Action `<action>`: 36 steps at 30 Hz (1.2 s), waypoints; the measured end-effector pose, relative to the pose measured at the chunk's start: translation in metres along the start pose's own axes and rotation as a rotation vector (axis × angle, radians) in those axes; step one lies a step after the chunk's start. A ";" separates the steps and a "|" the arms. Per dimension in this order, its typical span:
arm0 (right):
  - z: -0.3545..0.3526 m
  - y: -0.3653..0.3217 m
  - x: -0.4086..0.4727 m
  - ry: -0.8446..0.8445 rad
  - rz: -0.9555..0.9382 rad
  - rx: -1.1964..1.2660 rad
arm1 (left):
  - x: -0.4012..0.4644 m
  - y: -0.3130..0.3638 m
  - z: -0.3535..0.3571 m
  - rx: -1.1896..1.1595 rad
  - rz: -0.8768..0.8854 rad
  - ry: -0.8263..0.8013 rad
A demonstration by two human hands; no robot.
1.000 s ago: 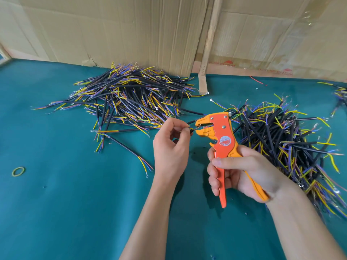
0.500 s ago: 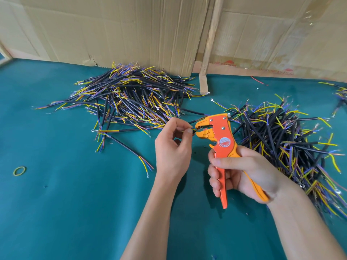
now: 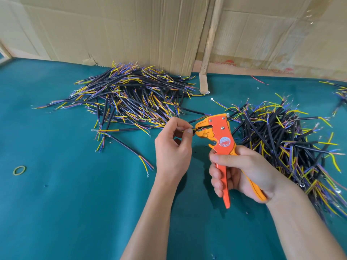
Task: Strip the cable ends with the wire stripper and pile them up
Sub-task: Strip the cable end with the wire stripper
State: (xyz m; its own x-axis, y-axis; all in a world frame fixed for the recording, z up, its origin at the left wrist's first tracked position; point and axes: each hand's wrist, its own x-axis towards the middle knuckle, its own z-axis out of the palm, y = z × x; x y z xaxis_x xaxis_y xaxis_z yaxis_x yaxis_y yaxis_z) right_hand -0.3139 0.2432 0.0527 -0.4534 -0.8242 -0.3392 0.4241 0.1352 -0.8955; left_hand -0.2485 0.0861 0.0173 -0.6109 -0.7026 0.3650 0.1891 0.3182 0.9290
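Two hands: left hand [image 3: 173, 147], right hand [image 3: 242, 173]. One orange wire stripper [image 3: 222, 142]. One cable [image 3: 197, 121] at the stripper's nose. Two large heaps of black cables with coloured ends: left heap [image 3: 131, 98] and right heap [image 3: 285, 143]; the cables in each are too many and too tangled to count. One smaller cluster of cables [image 3: 340, 92] at the far right edge. One rubber band [image 3: 19, 170]. One loose red wire [image 3: 260, 80]. One wooden strip [image 3: 208, 53]. One green table [image 3: 75, 212].

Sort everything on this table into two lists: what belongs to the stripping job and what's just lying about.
Job:
wire stripper, gripped by right hand
cable, pinched by left hand
left cable pile
right cable pile

Lying about:
rubber band
wooden strip
cardboard
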 end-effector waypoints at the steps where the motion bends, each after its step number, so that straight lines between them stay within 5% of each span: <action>1: 0.000 0.000 0.000 0.001 0.001 -0.002 | 0.000 0.000 0.000 0.002 -0.001 -0.001; 36: 0.005 0.004 0.005 0.041 -0.014 0.126 | 0.000 -0.005 0.000 -0.014 -0.126 0.008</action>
State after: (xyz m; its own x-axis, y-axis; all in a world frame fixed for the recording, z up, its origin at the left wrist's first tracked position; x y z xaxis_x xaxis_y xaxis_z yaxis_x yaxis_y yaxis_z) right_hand -0.3102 0.2368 0.0489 -0.4907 -0.8019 -0.3410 0.5115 0.0518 -0.8577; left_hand -0.2493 0.0843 0.0132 -0.6240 -0.7417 0.2460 0.1218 0.2186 0.9682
